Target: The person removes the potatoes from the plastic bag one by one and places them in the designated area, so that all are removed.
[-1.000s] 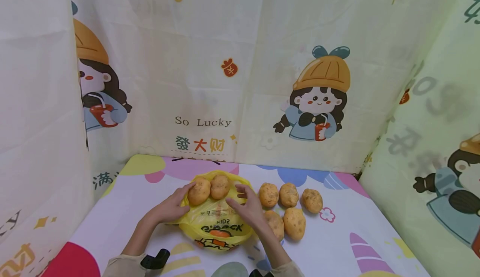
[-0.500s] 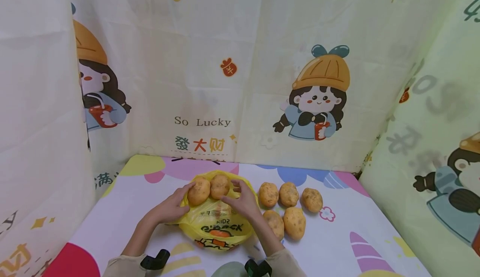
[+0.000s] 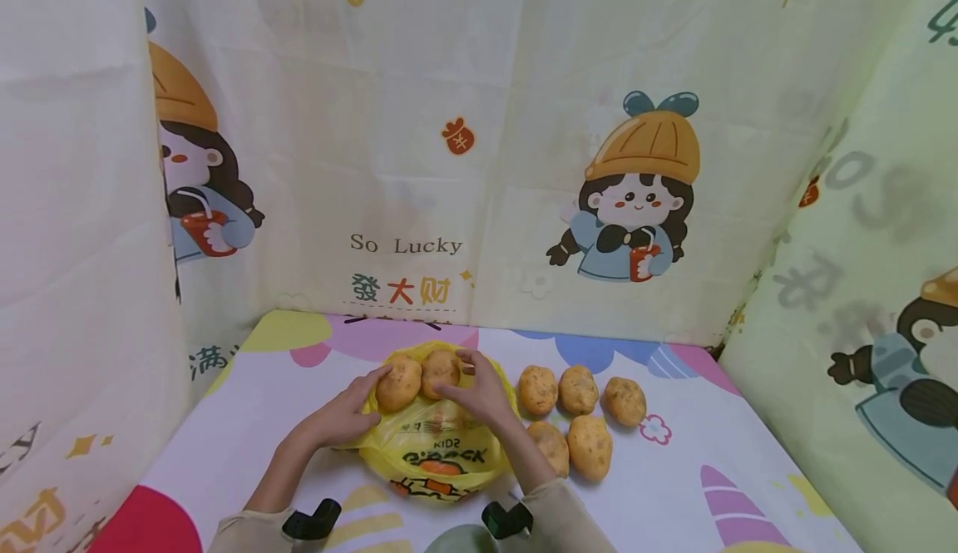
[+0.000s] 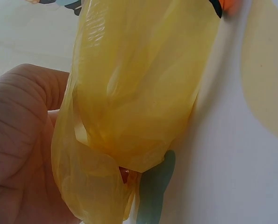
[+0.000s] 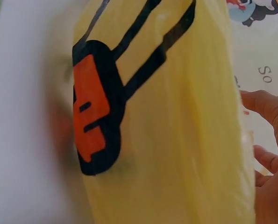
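A yellow plastic bag (image 3: 430,432) with mirrored black lettering and an orange print lies bulging on the table, its mouth spread toward the back. Two potatoes sit in the mouth, a left potato (image 3: 398,383) and a right potato (image 3: 440,372), side by side. My left hand (image 3: 340,414) holds the bag's left edge, fingertips beside the left potato. In the left wrist view, yellow film covers part of that hand (image 4: 22,144). My right hand (image 3: 482,391) reaches over the bag's right side, thumb and fingertips around the right potato's near and right sides.
Several loose potatoes lie right of the bag in two rows, among them a back-row potato (image 3: 579,389) and a front-row potato (image 3: 590,448). A patterned cloth (image 3: 659,495) covers the table. Printed curtains (image 3: 516,204) enclose it at the back and both sides.
My right hand has moved left over the bag, and its thumb and fingers have come onto the right potato. The left hand, bag and loose potatoes have stayed in place.
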Motion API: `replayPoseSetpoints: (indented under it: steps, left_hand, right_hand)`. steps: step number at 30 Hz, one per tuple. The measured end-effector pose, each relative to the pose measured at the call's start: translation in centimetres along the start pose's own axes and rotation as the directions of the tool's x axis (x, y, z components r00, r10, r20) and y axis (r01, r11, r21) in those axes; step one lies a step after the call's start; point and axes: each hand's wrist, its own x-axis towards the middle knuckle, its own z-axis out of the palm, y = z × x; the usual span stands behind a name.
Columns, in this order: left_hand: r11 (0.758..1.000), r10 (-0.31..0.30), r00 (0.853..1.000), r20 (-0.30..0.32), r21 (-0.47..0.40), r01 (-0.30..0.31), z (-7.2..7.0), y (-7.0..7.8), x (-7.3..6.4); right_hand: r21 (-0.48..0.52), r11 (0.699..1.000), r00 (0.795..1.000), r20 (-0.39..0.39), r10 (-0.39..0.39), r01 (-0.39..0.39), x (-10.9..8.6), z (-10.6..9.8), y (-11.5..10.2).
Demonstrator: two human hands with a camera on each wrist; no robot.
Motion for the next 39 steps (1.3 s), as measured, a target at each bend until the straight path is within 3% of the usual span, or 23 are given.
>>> replayPoseSetpoints:
  steps: [8, 17, 39]
  left_hand:
    - [1.000, 0.007, 1.000, 0.000, 0.006, -0.007, 0.0, -0.1, 0.0]
    - [1.000, 0.014, 1.000, -0.009, 0.005, -0.014, 0.2, -0.2, 0.2]
    - [1.000, -0.001, 1.000, 0.001, 0.011, 0.001, 0.1, -0.2, 0.3]
  right_hand:
    - [-0.045, 0.999, 1.000, 0.006, 0.026, -0.026, 0.8, 0.8, 0.0]
    - [0.007, 1.000, 0.999, 0.028, 0.015, -0.015, 1.3, 1.0, 0.5]
    - [-0.077, 0.997, 0.999, 0.017, 0.030, -0.029, 2.3, 1.8, 1.1]
